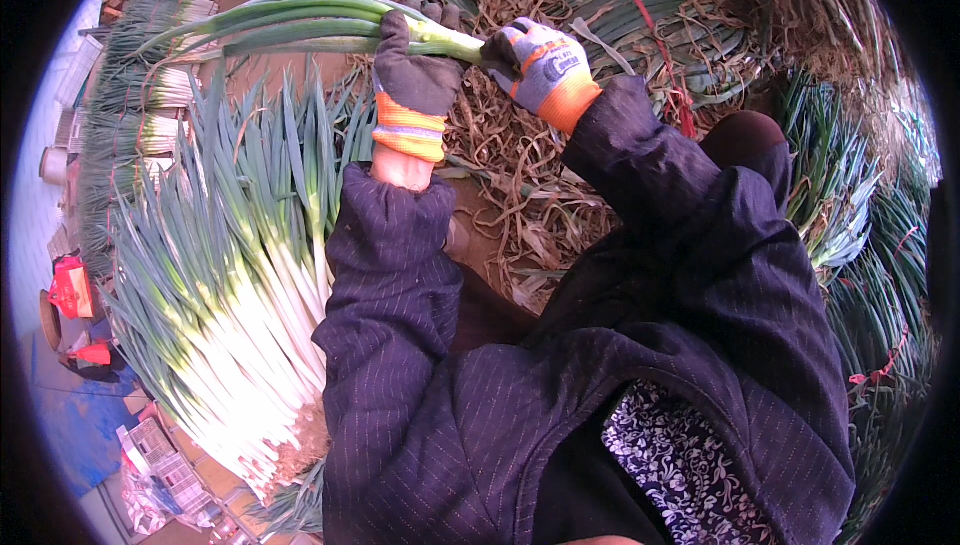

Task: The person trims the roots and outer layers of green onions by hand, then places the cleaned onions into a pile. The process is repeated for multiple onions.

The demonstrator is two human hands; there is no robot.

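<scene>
A long-leaved scallion (315, 24) lies across the top of the view, its green leaves pointing left. My left hand (420, 76), in a dark-palmed glove with an orange cuff, holds it near where the leaves meet the pale stalk. At the stalk's right end, my right hand (540, 65) in a matching glove has its fingers closed on it; they hide that end. Beside my left arm rests a large pile of scallions (247, 320) with white stalks and roots towards the bottom.
Dry, peeled husks (517, 177) litter the ground before me. Tied scallion bundles (161, 80) line the left side. More unpeeled scallions (660, 27), bound with red cord (649, 20), lie at the top right. Further green bundles (870, 305) lie along the right. A plastic crate (165, 462) stands lower left.
</scene>
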